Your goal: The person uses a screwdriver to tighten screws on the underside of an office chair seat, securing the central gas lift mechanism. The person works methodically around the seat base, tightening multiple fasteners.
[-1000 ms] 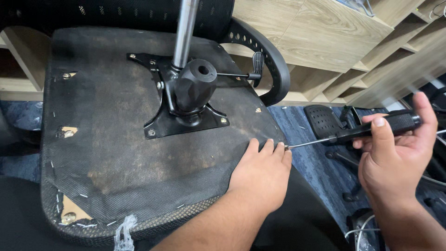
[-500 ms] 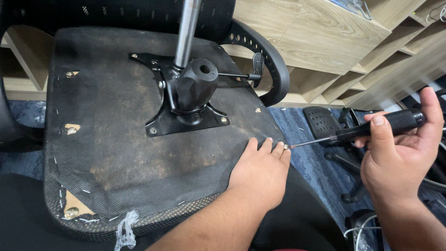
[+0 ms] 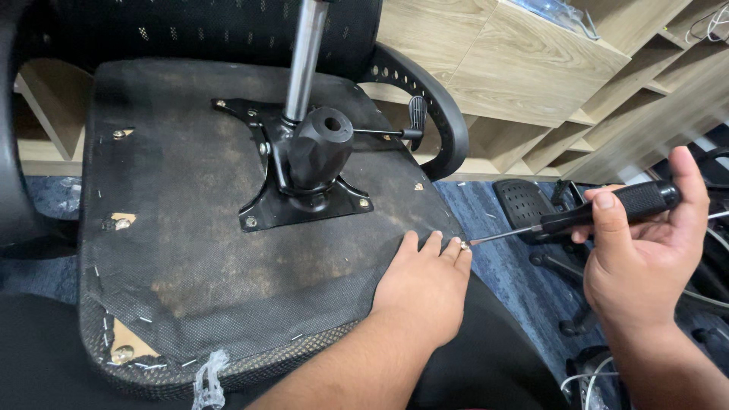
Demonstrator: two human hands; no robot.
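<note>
Non-work items only:
- Black mounting plate [image 3: 304, 205] with 4 bolts, up-left of the left fingers [image 3: 433, 247]; chrome column [image 3: 304, 53] rises from it.
- Thin lever [image 3: 387, 133] with black paddle end, above those fingers.
- Curved perforated armrest [image 3: 444, 114], further up, near the lever end.
- Black mesh backrest [image 3: 213, 26], far up-left.
- Light wood shelving [image 3: 516, 68], above and behind both sets of fingers.
- Blue carpet [image 3: 501, 266], between the left fingers and right fingers [image 3: 687, 182].
- Loose perforated black pad [image 3: 520, 201] on the carpet, just left of the right fingers.
- White cables [image 3: 585, 380], well below the right fingers.
</note>
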